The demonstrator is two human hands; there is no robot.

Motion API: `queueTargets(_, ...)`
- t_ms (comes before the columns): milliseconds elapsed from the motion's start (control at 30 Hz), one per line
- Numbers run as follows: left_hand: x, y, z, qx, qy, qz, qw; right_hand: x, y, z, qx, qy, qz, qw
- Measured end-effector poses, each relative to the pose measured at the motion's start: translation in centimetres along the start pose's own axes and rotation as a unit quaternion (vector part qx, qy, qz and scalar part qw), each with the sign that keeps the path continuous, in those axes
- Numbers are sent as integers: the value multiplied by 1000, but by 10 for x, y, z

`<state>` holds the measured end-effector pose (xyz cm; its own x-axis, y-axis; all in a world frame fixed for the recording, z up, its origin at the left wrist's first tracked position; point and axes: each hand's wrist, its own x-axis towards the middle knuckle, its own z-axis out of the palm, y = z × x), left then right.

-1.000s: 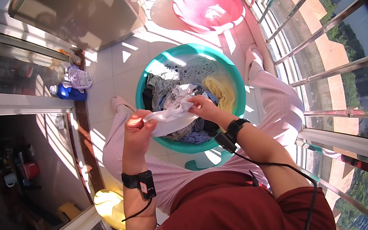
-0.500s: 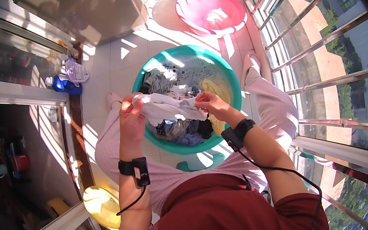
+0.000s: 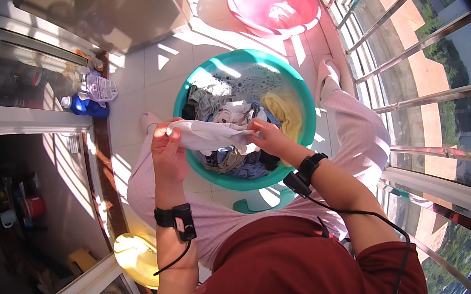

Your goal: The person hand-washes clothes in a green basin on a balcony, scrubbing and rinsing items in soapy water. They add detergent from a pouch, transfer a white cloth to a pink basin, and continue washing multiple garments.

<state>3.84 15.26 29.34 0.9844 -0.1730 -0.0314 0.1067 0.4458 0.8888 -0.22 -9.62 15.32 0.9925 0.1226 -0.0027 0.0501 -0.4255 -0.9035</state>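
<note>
My left hand grips one end of a wet-looking white cloth, thumb on top and fingers curled under it. At its other end, my right hand pinches the fabric. Stretched between both hands, the cloth hangs over the near part of a round teal tub. Inside the tub lie a yellow cloth at the right and a heap of grey, white and dark blue laundry. Soapy water with bubbles shows at the far side. What kind of garment the white cloth is, I cannot tell.
A pink basin holding a whitish item stands beyond the tub. Blue and clear detergent bottles are at the left. Near my left forearm sits a yellow basin. Railings line the right side. A teal stool edge shows below me.
My right hand has come slightly closer to my left, and the white cloth between them is shorter and more bunched. The whole view has shifted a little.
</note>
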Motion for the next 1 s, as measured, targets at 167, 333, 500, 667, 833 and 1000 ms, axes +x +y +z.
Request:
queueTargets(167,3,0,-14,26,20,17,999,8,-7,-33,-2,47,136,990)
queueTargets(333,2,-1,-18,37,25,16,999,29,-42,-60,90,75,128,985)
queueTargets(500,9,0,-23,33,79,12,996,38,-72,-89,-100,101,-114,983)
queueTargets(667,7,-37,-25,123,98,-57,986,30,-32,-71,-158,11,-11,987)
queueTargets(833,-2,-57,-32,113,123,-81,983,14,7,-55,-116,48,-22,992)
queueTargets(1000,0,-48,-46,121,149,-45,980,23,-19,-81,8,54,-35,998)
